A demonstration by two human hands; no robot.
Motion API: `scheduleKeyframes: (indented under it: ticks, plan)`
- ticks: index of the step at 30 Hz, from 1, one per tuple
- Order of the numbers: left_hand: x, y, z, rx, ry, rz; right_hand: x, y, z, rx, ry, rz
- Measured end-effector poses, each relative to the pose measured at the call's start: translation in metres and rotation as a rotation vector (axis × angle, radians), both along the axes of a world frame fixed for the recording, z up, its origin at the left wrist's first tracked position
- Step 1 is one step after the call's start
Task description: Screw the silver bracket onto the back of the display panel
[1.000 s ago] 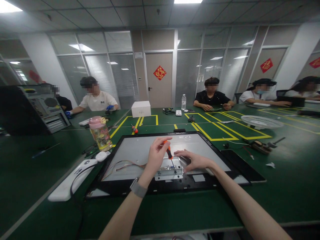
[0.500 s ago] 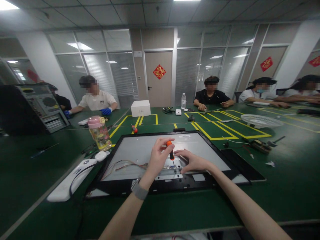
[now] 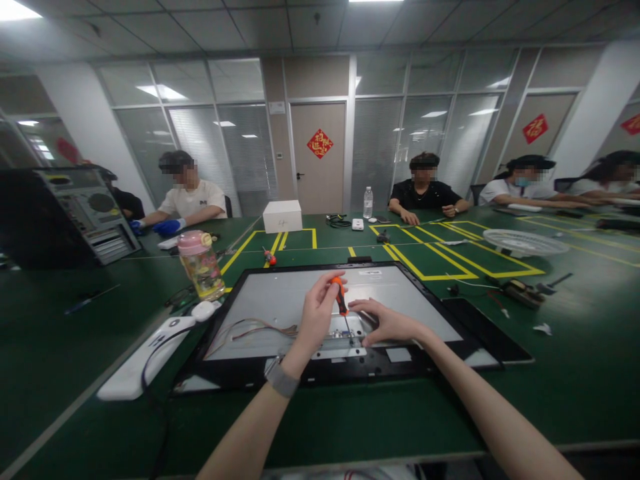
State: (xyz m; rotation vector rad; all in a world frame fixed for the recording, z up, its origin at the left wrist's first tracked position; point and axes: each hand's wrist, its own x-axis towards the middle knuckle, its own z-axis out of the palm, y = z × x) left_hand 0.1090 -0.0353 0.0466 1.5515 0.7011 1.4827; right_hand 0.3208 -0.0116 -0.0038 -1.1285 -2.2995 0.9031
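A monitor panel (image 3: 280, 300) lies face down in its black frame on the green table. My left hand (image 3: 316, 313) is closed around a small orange-handled screwdriver (image 3: 341, 297), whose tip points down at a small metal bracket (image 3: 345, 337) near the panel's front edge. My right hand (image 3: 387, 321) rests on the panel just right of the bracket, fingers stretched out and pressing down. Thin coloured wires (image 3: 250, 329) run across the panel to the left of my hand.
A pink-lidded water bottle (image 3: 201, 265), a white earbud case (image 3: 203, 311) and a white bar (image 3: 143, 360) lie left of the panel. A white box (image 3: 283, 217), a fan grille (image 3: 525, 243), a computer case (image 3: 65, 217) and several seated people surround the table.
The screwdriver handle has shifted a little between my left fingers while the tip stays over the bracket. My right hand holds its place. A person at the back left has moved blue-gloved hands.
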Motion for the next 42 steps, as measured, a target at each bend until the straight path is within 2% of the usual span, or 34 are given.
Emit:
scheduleKeyframes:
  ticks: [6,11,17,25,31,36,42]
  plan:
    - [0.0003,-0.0004,-0.0008,0.096,0.029,0.141,-0.0005,-0.0008,0.0020,-0.003,0.015,0.002]
    - [-0.0031,0.0009,0.0015,0.072,0.037,0.121,-0.0010,-0.0021,0.0034,-0.013,0.002,0.003]
    - [-0.0023,-0.0010,0.0027,0.107,0.045,0.198,-0.0013,-0.0020,0.0019,-0.014,-0.003,0.011]
    - [-0.0074,0.0027,0.0025,0.110,0.057,0.124,-0.0023,-0.0040,0.0052,-0.022,-0.010,0.005]
    - [-0.0060,0.0026,0.0019,0.123,0.069,0.192,-0.0020,-0.0035,0.0042,-0.017,-0.006,0.008]
    - [-0.0066,0.0025,0.0026,0.046,0.024,0.137,-0.0014,-0.0028,0.0023,-0.004,-0.001,0.008]
    - [-0.0066,0.0021,0.0049,0.108,0.090,0.168,-0.0015,-0.0030,0.0026,-0.010,-0.014,0.005]
